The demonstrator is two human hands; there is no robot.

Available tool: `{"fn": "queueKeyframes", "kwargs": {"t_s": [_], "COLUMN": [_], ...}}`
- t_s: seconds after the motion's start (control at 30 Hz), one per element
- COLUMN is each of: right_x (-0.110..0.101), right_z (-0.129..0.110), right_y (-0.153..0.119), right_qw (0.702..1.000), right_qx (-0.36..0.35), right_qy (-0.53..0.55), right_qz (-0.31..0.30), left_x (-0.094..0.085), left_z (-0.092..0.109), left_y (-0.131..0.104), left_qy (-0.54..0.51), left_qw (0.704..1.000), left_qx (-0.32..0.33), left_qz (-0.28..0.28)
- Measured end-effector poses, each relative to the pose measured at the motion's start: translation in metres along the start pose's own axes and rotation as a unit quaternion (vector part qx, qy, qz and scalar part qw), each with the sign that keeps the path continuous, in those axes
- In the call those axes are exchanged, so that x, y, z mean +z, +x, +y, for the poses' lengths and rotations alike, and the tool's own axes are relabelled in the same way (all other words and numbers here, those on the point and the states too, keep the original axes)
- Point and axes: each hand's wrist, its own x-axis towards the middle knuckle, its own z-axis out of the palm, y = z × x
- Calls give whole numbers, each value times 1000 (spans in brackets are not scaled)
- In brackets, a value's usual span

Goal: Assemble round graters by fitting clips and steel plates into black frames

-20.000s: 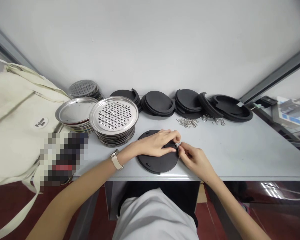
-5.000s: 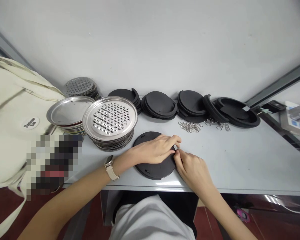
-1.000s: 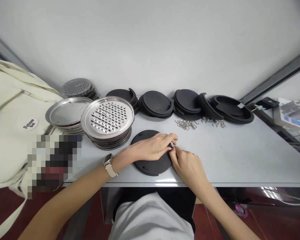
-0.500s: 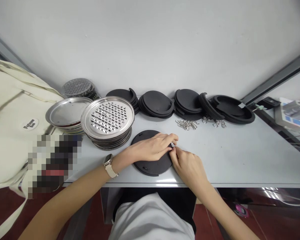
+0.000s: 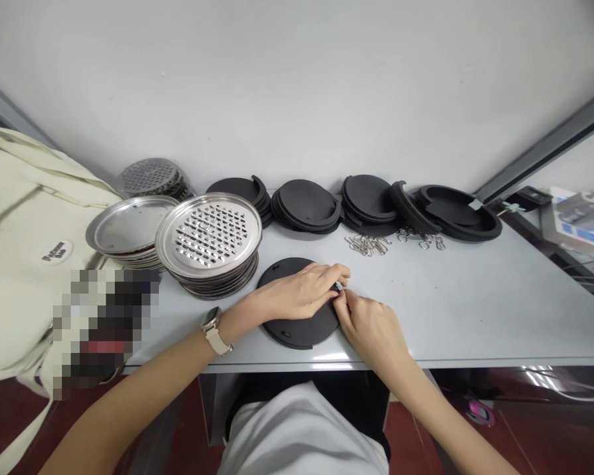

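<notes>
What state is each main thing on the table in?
Round black disc: flat, partly covered
Small silver metal piece: at disc's edge, mostly hidden
Bare left hand: resting on disc
Bare right hand: closed on metal piece
Round silver grater plates: stacked, holed top showing
Plain round silver plate: topping stack
Silver metal clips: loose, heaped
Round black rear discs: stacked

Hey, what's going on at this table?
A person is working on a black disc lying flat on the table. The left hand lies across it, while the right hand pinches a small metal piece at its right edge; the fingers hide the details. Loose metal clips and black disc stacks lie behind.
</notes>
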Motion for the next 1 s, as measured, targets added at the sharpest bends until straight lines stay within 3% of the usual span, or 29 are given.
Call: {"fn": "queueKeyframes", "kwargs": {"t_s": [0.37, 0.63, 1.0], "right_x": [5, 11, 11], "right_z": [3, 3, 3], "right_y": [-1, -1, -1], "right_qw": [999, 993, 988], "right_qx": [2, 22, 32], "right_qy": [33, 69, 93], "right_qz": [34, 95, 117], "left_x": [0, -1, 1], "left_z": [1, 1, -1], "left_y": [-1, -1, -1], "left_qy": [-4, -6, -14], "left_qw": [1000, 1000, 1000], "left_qx": [-10, -14, -16], "left_qz": [-2, -4, 1]}}
